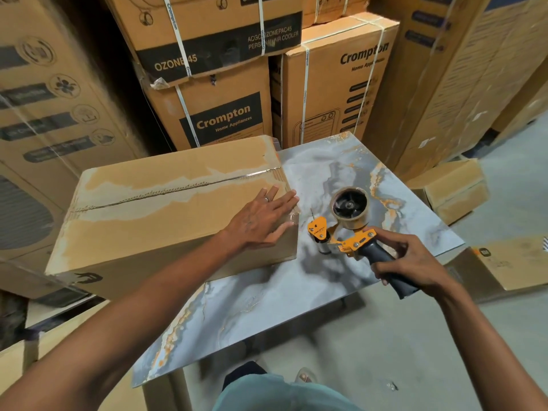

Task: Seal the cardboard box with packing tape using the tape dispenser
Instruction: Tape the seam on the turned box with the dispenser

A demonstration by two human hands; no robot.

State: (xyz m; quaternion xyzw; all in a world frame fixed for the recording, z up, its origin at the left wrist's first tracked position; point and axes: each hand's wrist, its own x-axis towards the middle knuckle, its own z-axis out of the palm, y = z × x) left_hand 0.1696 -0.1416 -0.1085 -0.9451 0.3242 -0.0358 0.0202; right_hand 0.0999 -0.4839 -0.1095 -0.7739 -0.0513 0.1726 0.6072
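Note:
A brown cardboard box (154, 215) lies on the left part of a marble-patterned table (296, 286). Its top flaps are closed, and torn paper patches run along the centre seam. My left hand (264, 221) rests flat on the box's near right top corner, fingers straight. An orange tape dispenser (344, 226) with a brown tape roll hovers just right of the box over the table. My right hand (412, 262) grips its dark handle, the roller end pointing toward the box.
Tall stacks of printed appliance cartons (225, 84) stand close behind and to the left of the table. Two smaller cartons (453, 188) sit on the floor at right, where grey concrete floor (415, 351) shows. My legs are below the table's near edge.

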